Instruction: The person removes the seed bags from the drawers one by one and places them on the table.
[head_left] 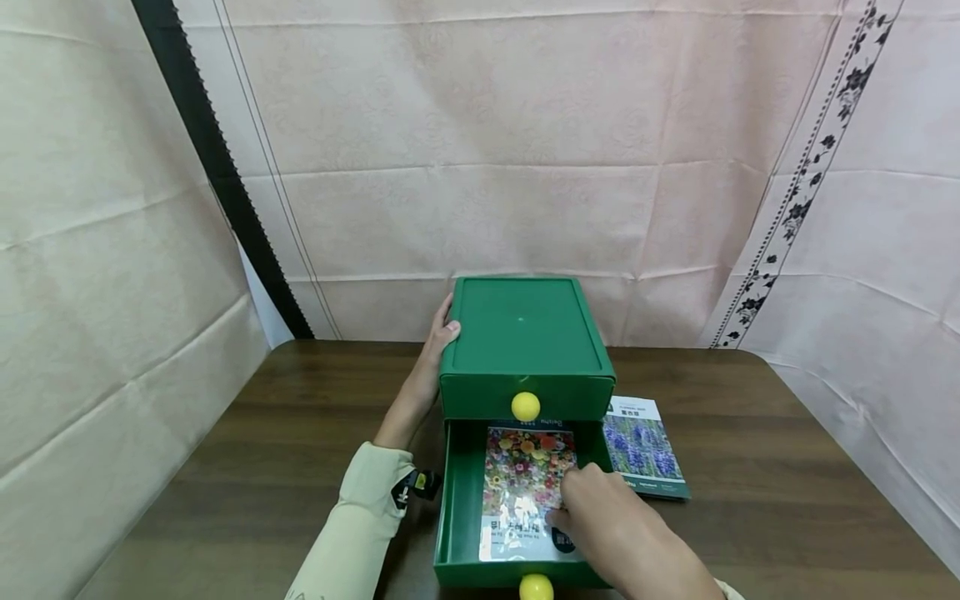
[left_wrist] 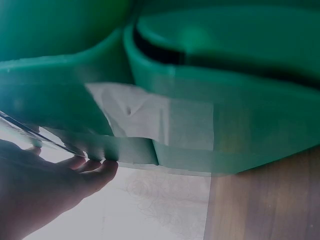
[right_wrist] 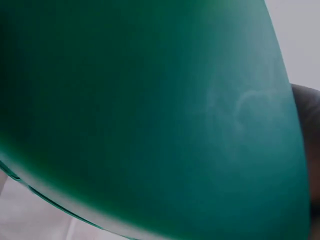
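Observation:
A green two-drawer box [head_left: 521, 325] stands on the table with its lower drawer [head_left: 462, 533] pulled out. In that drawer lies a glossy packet [head_left: 525, 475] printed with colourful flowers, its back end under the upper drawer. My right hand [head_left: 618, 529] reaches over the drawer's right wall and pinches the packet's right edge, thumb on its face; some fingertips are hidden below the hand. The right wrist view is mostly filled by the green drawer wall [right_wrist: 150, 120]. At the box's left side, my left hand [head_left: 435, 346] rests with extended fingers against the wall [left_wrist: 60, 105].
Right of the box, a second packet [head_left: 643, 442] with purple flowers lies on the wooden table [head_left: 765, 467]. Yellow round knobs mark the upper drawer [head_left: 480, 396] and lower drawer. Pale cloth [head_left: 480, 125] hangs behind the table and along both sides.

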